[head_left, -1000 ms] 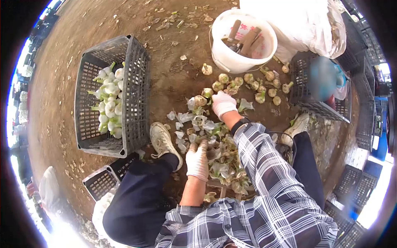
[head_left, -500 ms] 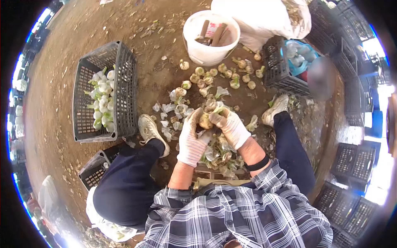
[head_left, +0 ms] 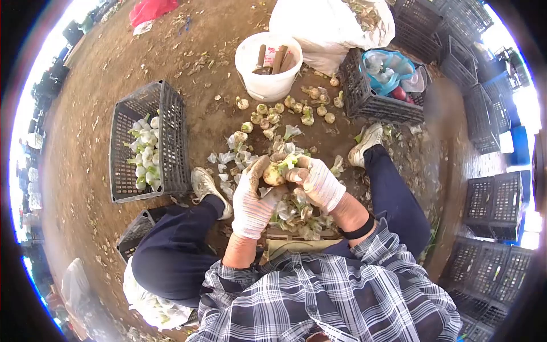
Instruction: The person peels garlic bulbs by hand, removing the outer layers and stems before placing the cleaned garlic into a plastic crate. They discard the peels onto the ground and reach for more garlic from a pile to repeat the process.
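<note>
Between my two gloved hands is a round, yellowish, onion-like bulb (head_left: 274,175) with a pale green leafy top. My left hand (head_left: 252,200) cups its left side, thumb below and fingers curled over. The fingers of my right hand (head_left: 319,183) are closed at its right side, by the green top. The gloves are white with soiled fingertips. Below my hands lies a pile of papery peelings (head_left: 305,214). Several unpeeled bulbs (head_left: 265,117) lie on the ground ahead. Clean white bulbs with green stubs (head_left: 146,151) fill part of the black crate (head_left: 174,142) at left.
A white bucket (head_left: 266,85) holding brown, stick-like pieces stands ahead, beside a large white sack (head_left: 310,31). To the right, a dark crate (head_left: 370,105) contains a blue plastic bag. Stacked crates (head_left: 493,205) line the right side. A smaller crate (head_left: 134,233) is by my left knee.
The view has shifted, showing more ground at the top. My hands still hold the bulb, and its green top now stands out more clearly between them.
</note>
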Action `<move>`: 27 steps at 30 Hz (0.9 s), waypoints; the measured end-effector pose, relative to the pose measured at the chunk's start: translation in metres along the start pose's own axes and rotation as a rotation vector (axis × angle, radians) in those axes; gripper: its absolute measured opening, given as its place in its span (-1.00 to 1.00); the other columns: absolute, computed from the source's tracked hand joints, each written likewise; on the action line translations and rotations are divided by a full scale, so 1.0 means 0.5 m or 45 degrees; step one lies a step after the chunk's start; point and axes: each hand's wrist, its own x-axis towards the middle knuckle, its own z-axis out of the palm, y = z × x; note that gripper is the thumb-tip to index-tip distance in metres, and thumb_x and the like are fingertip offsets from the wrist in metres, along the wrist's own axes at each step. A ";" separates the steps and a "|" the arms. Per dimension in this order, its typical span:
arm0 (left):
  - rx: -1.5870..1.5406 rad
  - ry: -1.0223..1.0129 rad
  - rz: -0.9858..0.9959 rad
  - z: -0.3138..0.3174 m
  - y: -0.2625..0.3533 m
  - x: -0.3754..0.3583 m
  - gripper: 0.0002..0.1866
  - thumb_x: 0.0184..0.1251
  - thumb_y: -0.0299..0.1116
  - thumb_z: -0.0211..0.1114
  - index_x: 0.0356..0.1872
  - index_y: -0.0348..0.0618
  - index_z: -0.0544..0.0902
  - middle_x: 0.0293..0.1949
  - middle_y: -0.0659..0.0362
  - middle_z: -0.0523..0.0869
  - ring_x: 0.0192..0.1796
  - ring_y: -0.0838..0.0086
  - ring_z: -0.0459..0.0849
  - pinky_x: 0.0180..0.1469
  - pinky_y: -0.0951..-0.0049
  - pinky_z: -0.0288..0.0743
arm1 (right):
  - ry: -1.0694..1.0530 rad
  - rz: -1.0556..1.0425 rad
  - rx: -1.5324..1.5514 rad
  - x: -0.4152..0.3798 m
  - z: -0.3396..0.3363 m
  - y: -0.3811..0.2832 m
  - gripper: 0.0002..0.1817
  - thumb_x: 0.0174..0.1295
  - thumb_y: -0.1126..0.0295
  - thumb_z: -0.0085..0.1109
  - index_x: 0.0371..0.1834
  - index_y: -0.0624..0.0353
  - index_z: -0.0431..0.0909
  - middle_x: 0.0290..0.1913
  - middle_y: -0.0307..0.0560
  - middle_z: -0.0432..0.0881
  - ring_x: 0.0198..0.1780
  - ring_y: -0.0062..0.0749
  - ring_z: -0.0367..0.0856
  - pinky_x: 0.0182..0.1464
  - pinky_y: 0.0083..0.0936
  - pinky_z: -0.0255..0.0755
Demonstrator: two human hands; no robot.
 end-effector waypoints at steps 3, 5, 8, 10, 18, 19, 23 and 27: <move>-0.620 0.007 -0.334 0.004 0.043 -0.004 -0.28 0.09 -0.58 0.48 0.34 -0.40 0.41 0.16 0.01 0.63 0.15 0.34 0.64 0.25 0.35 0.51 | 0.004 -0.067 -0.176 -0.004 -0.016 0.010 -0.71 0.36 0.53 -0.01 0.08 0.25 0.59 -0.14 -0.28 0.66 -0.15 -0.64 0.56 -0.06 -0.59 0.48; -1.144 0.002 -0.528 0.002 0.053 -0.007 -0.25 0.03 -0.51 0.50 0.31 -0.48 0.41 0.09 -0.03 0.66 0.08 0.34 0.68 0.15 0.38 0.58 | 0.049 -0.077 -0.261 -0.012 -0.020 0.020 -0.75 0.32 0.56 -0.05 -0.03 0.26 0.60 -0.23 -0.26 0.65 -0.22 -0.63 0.54 -0.14 -0.57 0.48; -1.253 -0.122 -0.747 -0.017 0.032 -0.004 -0.26 0.04 -0.44 0.53 0.28 -0.49 0.44 0.07 -0.01 0.67 0.06 0.35 0.69 0.12 0.39 0.60 | 0.164 -0.128 -0.471 -0.018 0.006 0.009 -0.77 0.25 0.59 -0.07 -0.14 0.30 0.59 -0.31 -0.17 0.63 -0.29 -0.57 0.53 -0.20 -0.54 0.48; -1.062 -0.079 -0.626 0.001 0.012 -0.011 -0.32 0.08 -0.40 0.48 0.25 -0.46 0.48 0.06 0.01 0.67 -0.02 0.37 0.71 0.01 0.41 0.64 | 0.233 -0.219 -0.732 -0.013 0.007 0.021 -0.72 0.17 0.61 -0.07 -0.12 0.33 0.61 -0.30 -0.11 0.66 -0.27 -0.50 0.57 -0.16 -0.54 0.48; -1.343 -0.154 -0.813 0.004 0.020 -0.011 -0.42 0.20 -0.21 0.33 0.20 -0.35 0.52 -0.32 0.11 0.70 -0.45 0.45 0.63 -0.43 0.52 0.49 | 0.186 -0.691 -1.056 -0.018 -0.008 0.035 -0.72 -0.02 0.61 0.02 -0.19 0.29 0.57 -0.23 0.07 0.57 -0.21 -0.06 0.61 -0.12 -0.38 0.50; -1.520 -0.167 -0.873 0.006 0.017 -0.008 -0.44 0.21 -0.21 0.31 0.19 -0.33 0.53 -0.31 0.10 0.71 -0.47 0.42 0.63 -0.47 0.49 0.48 | 0.174 -0.682 -1.015 -0.023 -0.006 0.030 -0.71 -0.01 0.61 0.01 -0.17 0.29 0.57 -0.22 0.06 0.57 -0.21 -0.08 0.61 -0.11 -0.39 0.50; -1.103 0.004 -0.809 0.004 0.016 0.006 -0.49 0.41 -0.11 0.21 0.22 -0.27 0.53 -0.25 0.08 0.74 -0.45 0.42 0.70 -0.45 0.46 0.56 | 0.267 -0.407 -0.666 -0.029 -0.030 0.057 -0.74 0.20 0.58 0.12 -0.03 0.29 0.56 -0.13 -0.07 0.61 -0.09 -0.38 0.61 -0.01 -0.50 0.50; -0.767 -0.149 -0.559 0.012 0.020 0.001 -0.37 0.33 -0.26 0.40 0.33 -0.35 0.43 0.00 0.05 0.70 -0.13 0.47 0.70 -0.09 0.48 0.63 | 0.347 -0.564 -0.681 -0.028 -0.023 0.061 -0.75 0.25 0.58 0.21 0.00 0.31 0.55 0.01 -0.12 0.58 0.00 -0.53 0.56 0.08 -0.54 0.48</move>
